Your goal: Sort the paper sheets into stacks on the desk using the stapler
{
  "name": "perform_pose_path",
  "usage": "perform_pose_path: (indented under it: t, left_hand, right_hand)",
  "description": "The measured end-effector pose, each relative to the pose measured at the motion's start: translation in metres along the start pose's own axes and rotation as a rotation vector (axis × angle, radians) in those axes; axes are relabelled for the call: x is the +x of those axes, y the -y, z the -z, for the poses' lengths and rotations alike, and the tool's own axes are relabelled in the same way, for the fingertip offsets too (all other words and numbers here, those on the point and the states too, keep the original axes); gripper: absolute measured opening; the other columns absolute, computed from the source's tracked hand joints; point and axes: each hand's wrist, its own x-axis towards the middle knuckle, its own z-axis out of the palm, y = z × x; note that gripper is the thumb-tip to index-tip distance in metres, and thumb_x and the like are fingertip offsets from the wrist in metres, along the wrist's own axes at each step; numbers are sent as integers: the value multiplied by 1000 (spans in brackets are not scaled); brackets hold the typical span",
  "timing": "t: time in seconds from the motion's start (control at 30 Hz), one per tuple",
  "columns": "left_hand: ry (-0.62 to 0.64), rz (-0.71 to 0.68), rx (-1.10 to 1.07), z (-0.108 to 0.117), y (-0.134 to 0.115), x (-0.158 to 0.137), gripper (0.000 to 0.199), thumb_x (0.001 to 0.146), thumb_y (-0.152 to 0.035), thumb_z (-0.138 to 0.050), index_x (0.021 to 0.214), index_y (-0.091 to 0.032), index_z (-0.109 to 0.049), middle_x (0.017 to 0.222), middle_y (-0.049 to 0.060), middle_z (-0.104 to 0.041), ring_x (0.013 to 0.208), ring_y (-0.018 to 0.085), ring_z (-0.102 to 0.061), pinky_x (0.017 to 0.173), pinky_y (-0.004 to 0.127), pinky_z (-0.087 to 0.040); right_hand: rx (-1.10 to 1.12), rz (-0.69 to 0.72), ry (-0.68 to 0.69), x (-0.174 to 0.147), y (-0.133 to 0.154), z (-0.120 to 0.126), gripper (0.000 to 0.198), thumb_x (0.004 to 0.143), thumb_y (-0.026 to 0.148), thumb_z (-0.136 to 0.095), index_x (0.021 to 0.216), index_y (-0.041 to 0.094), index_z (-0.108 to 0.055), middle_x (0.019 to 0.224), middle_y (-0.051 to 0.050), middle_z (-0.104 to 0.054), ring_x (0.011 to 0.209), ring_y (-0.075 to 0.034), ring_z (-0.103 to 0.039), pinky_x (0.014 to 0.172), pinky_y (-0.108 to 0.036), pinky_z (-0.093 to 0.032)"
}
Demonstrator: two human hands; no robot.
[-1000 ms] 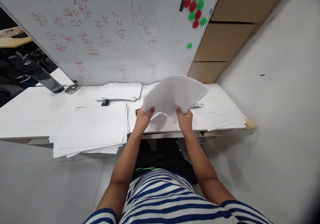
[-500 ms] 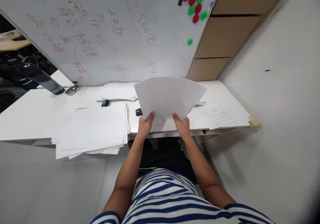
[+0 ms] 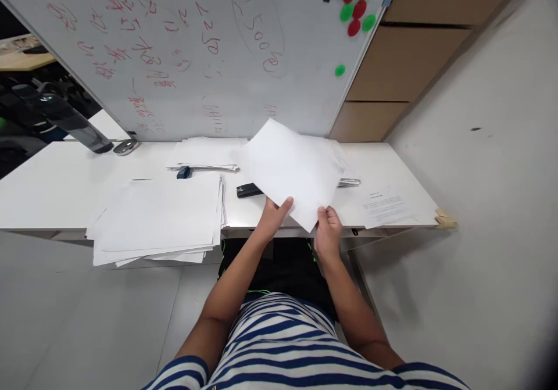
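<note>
White paper (image 3: pixel 294 172) is held up over the desk's front edge, turned at a slant; how many sheets it is I cannot tell. My left hand (image 3: pixel 274 218) grips its lower left edge, thumb on top. At the lower right corner my right hand (image 3: pixel 328 230) pinches it between thumb and fingers. Behind the paper lies a black stapler (image 3: pixel 249 190), its right part hidden. To the left a large paper stack (image 3: pixel 159 218) overhangs the front edge, and another stack (image 3: pixel 209 151) lies behind it near a dark binder clip (image 3: pixel 183 172).
A whiteboard (image 3: pixel 174 105) with red writing and magnets stands along the back of the white desk (image 3: pixel 56 198). Toward the left are a dark bottle (image 3: pixel 70 120) and a computer mouse (image 3: pixel 126 147). A printed sheet (image 3: pixel 386 207) lies at right, near cardboard boxes (image 3: pixel 375 120) and the wall.
The held paper has turned from a level, bent fan shape to a slanted, flatter one. Both hands have shifted slightly right, and more of the stapler shows.
</note>
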Motion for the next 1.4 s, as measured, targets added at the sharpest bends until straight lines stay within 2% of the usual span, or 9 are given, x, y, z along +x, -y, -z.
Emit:
perform_pose_path:
  t: [0.07,0.1,0.17,0.23,0.37,0.5,0.63,0.87,1.4]
  left_hand:
    - [111,-136,286,17,1,5,56,89,-54,-55,135,-22,-48,140,13,-55,130,27,-51,108,45,-42]
    - [99,-210,471,29,1,10,54,88,-54,-56,132,-22,-52,139,13,-55,134,29,-46,112,47,-35]
    - [-73,-288,796,52,7,21,54,85,-53,-61,128,-21,-55,142,15,-51,142,35,-32,117,53,-23]
    - [-201,-276,975,71,16,32,57,85,-47,-62,132,-18,-51,144,19,-48,143,38,-30,115,54,-23]
    - [-211,-250,1027,91,36,43,39,91,-37,-54,126,-19,-53,126,16,-59,124,30,-50,104,45,-38]
    - [-183,-267,956,97,40,37,33,94,-37,-50,122,-20,-51,120,13,-60,120,27,-52,101,40,-41]
    - [-120,-270,957,100,37,26,30,94,-37,-49,120,-22,-50,124,12,-58,130,28,-46,106,41,-38]
    - [-106,-304,983,101,42,22,31,95,-41,-47,121,-24,-49,126,11,-58,138,30,-41,105,47,-43]
    - [-103,-326,1018,100,42,20,30,96,-41,-46,122,-25,-48,128,11,-58,136,29,-44,104,45,-44]
  right_hand:
    - [8,49,-138,15,2,21,31,77,46,-67,92,20,-65,89,-1,-71,84,-15,-65,81,-30,-54]
    - [28,55,-198,22,4,35,28,74,44,-70,87,19,-65,86,1,-70,81,-14,-65,80,-28,-54]
    - [69,16,-271,35,9,65,26,66,38,-75,81,19,-65,81,2,-70,75,-12,-65,76,-26,-55]
    - [72,-55,-312,43,14,97,28,57,33,-79,77,19,-66,76,4,-69,67,-11,-63,67,-24,-55]
    - [34,-186,-266,47,27,146,31,48,30,-84,75,20,-71,79,0,-71,60,-12,-62,52,-24,-54]
    - [-38,-260,-181,39,39,172,35,48,31,-86,80,21,-75,87,-4,-75,65,-16,-67,52,-26,-56]
    - [-99,-352,-93,30,46,180,47,52,35,-88,95,19,-76,88,-5,-77,67,-17,-70,55,-24,-57]
    - [-110,-400,-47,26,39,169,44,56,36,-89,94,21,-76,88,-2,-77,70,-14,-70,60,-20,-57]
    - [-53,-363,-116,14,38,177,44,58,35,-89,97,20,-76,87,-1,-77,66,-11,-69,57,-17,-54]
